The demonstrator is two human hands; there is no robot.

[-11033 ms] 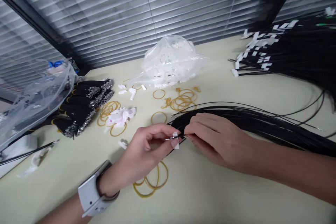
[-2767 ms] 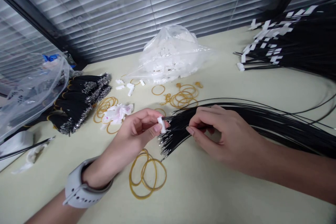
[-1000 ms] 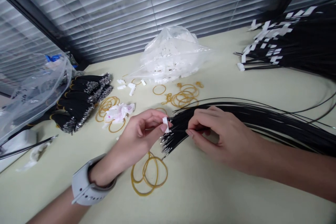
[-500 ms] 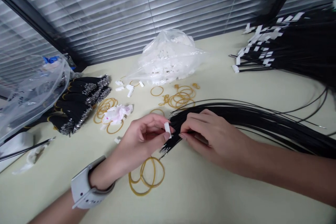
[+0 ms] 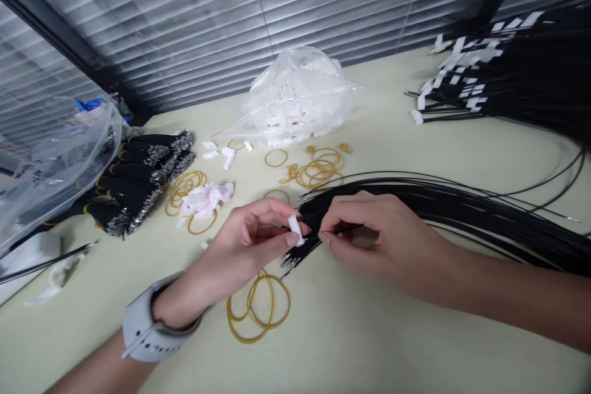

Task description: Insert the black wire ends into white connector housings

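Observation:
My left hand (image 5: 244,246), with a grey watch on its wrist, pinches a small white connector (image 5: 294,229) between thumb and forefinger. Just to its right, my right hand (image 5: 373,234) pinches a single black wire (image 5: 339,229) whose tip points at the connector. Both hands hover over the metal-tipped ends of a loose bundle of black wires (image 5: 462,212) that fans out across the table to the right.
Yellow rubber bands (image 5: 258,308) lie below my hands, with more rubber bands (image 5: 318,169) behind. A clear bag of white connectors (image 5: 295,101) sits at the back. Banded black wire bundles (image 5: 138,181) and a plastic bag (image 5: 55,163) are left; finished wires with connectors (image 5: 498,74) pile up at the right.
My right hand has drawn one wire out of the bundle and brought its tip up to the connector. My left hand has stayed almost in place.

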